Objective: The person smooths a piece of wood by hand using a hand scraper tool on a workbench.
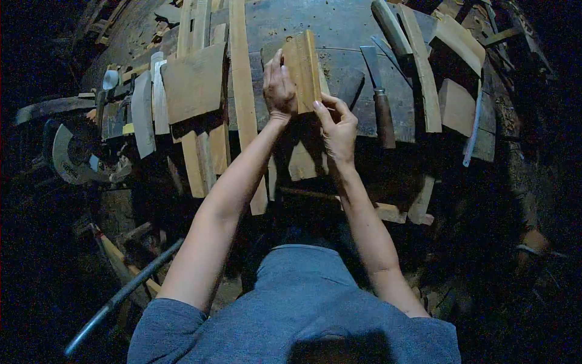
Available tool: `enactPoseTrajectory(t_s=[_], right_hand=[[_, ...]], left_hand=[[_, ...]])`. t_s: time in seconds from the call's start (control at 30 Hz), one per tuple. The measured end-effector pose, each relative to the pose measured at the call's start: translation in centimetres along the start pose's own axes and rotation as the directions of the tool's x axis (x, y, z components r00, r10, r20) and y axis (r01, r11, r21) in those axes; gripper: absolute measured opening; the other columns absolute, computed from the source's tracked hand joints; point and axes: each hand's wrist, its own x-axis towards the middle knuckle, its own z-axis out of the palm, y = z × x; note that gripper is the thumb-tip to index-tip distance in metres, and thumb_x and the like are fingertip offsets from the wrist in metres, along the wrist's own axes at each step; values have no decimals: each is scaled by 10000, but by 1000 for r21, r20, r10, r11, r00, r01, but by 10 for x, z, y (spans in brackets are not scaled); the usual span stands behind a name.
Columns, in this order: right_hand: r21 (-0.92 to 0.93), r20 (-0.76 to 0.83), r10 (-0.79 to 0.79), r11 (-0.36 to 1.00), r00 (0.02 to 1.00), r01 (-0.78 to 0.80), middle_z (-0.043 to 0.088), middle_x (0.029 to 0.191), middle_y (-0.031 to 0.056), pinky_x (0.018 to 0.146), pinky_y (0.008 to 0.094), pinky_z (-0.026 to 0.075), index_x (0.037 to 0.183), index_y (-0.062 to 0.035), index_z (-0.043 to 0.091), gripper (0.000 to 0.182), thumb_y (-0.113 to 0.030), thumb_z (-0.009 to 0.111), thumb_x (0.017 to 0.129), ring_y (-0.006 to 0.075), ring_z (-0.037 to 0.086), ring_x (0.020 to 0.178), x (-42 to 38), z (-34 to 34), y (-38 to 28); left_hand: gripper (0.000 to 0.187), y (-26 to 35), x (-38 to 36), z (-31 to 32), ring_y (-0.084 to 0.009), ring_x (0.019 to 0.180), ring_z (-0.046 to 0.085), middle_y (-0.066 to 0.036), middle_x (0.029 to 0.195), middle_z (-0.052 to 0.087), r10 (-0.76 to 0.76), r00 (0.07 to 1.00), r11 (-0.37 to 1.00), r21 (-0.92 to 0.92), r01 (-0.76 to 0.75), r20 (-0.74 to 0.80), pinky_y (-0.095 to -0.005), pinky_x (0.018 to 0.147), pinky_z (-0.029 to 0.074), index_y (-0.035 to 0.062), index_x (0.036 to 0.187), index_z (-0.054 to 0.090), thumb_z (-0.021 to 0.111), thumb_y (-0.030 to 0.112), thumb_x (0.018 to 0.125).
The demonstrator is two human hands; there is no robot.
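A smooth light-brown wooden block (pixel 303 67) with a ridged right edge stands in front of me over the workbench, slightly tilted. My left hand (pixel 279 91) lies along its left side, fingers stretched upward and a little apart; the thumb is hidden. On the lower right corner, my right hand (pixel 336 124) pinches the block between thumb and fingers. A dark flat board (pixel 348 91) lies just right of the block. Farther right rests a chisel-like tool (pixel 381 100) with a wooden handle and a flat metal blade.
Several wood strips and a broad board (pixel 195 82) lie to the left, some overhanging the bench's near edge. A long strip (pixel 244 91) runs beside my left hand. On the right are more wood pieces (pixel 458 106) and a thin saw blade (pixel 471 136). A metal pipe (pixel 121 297) slants at lower left.
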Motion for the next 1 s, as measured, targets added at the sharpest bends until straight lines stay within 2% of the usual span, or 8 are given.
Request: enactPoseTrajectory(t_s=[0.03, 0.27, 0.47, 0.7, 0.77, 0.8, 0.87, 1.0], right_hand=[[35, 6, 10, 999, 1000, -10, 646, 894, 4, 697, 203, 455, 1066, 3, 673, 232, -136, 680, 880, 54, 573, 773, 1, 1, 0], [4, -39, 70, 998, 997, -70, 689, 806, 51, 690, 239, 494, 935, -6, 691, 203, -185, 719, 842, 101, 618, 734, 15, 2, 1], [145, -27, 139, 980, 990, -134, 697, 788, 43, 676, 229, 483, 872, 10, 703, 187, -176, 705, 857, 79, 610, 708, 28, -9, 7], [-152, 18, 95, 984, 995, -91, 702, 781, 66, 708, 267, 489, 889, 28, 707, 182, -146, 654, 874, 109, 622, 710, 39, -36, 13], [-374, -7, -178, 913, 984, 162, 670, 887, 102, 743, 321, 493, 973, -14, 706, 173, -120, 647, 850, 212, 620, 815, 32, -41, 11], [-370, -13, -175, 915, 984, 158, 670, 887, 102, 743, 321, 493, 973, -14, 706, 173, -120, 647, 850, 212, 620, 815, 30, -46, 8], [-844, 17, -565, 434, 825, 315, 592, 1043, 124, 754, 380, 489, 1134, -76, 652, 313, -137, 657, 826, 306, 559, 944, 27, -67, 1], [-965, 50, -504, 199, 862, 172, 534, 1112, 122, 754, 413, 489, 1298, -127, 525, 487, -168, 653, 830, 324, 515, 995, 24, -98, 5]], left_hand=[[388, 0, 0, 0, -358, 1102, 535, -205, 1183, 542, 3, 1000, 1000, 0, -3, -2, -421, 969, 417, 15, 1290, 492, 369, 154, 950], [365, 1, 0, 2, -360, 1079, 551, -206, 1162, 554, 46, 998, 999, 29, -45, -32, -417, 961, 426, 26, 1264, 522, 387, 165, 954], [371, -4, -2, 8, -362, 1128, 506, -183, 1239, 514, 66, 998, 991, 116, -67, 15, -437, 982, 396, 35, 1260, 543, 433, 196, 944], [426, -6, -5, 21, -308, 1212, 440, -101, 1370, 456, 91, 995, 907, 410, -96, 32, -450, 1054, 291, 85, 1311, 533, 504, 218, 907], [429, -4, -6, 22, -300, 1226, 429, -86, 1385, 451, 78, 996, 900, 428, -86, 35, -455, 1072, 264, 96, 1316, 530, 507, 219, 906], [427, -4, -6, 23, -298, 1243, 418, -82, 1394, 446, 66, 997, 898, 434, -75, 36, -460, 1083, 246, 103, 1321, 526, 505, 217, 910], [426, -3, -7, 21, -296, 1260, 407, -78, 1404, 440, 55, 998, 895, 442, -68, 42, -464, 1094, 229, 111, 1326, 521, 502, 216, 914], [409, -1, -7, 22, -314, 1248, 437, -96, 1418, 455, 64, 997, 856, 512, -72, 34, -438, 1055, 302, 97, 1331, 528, 481, 177, 933]])
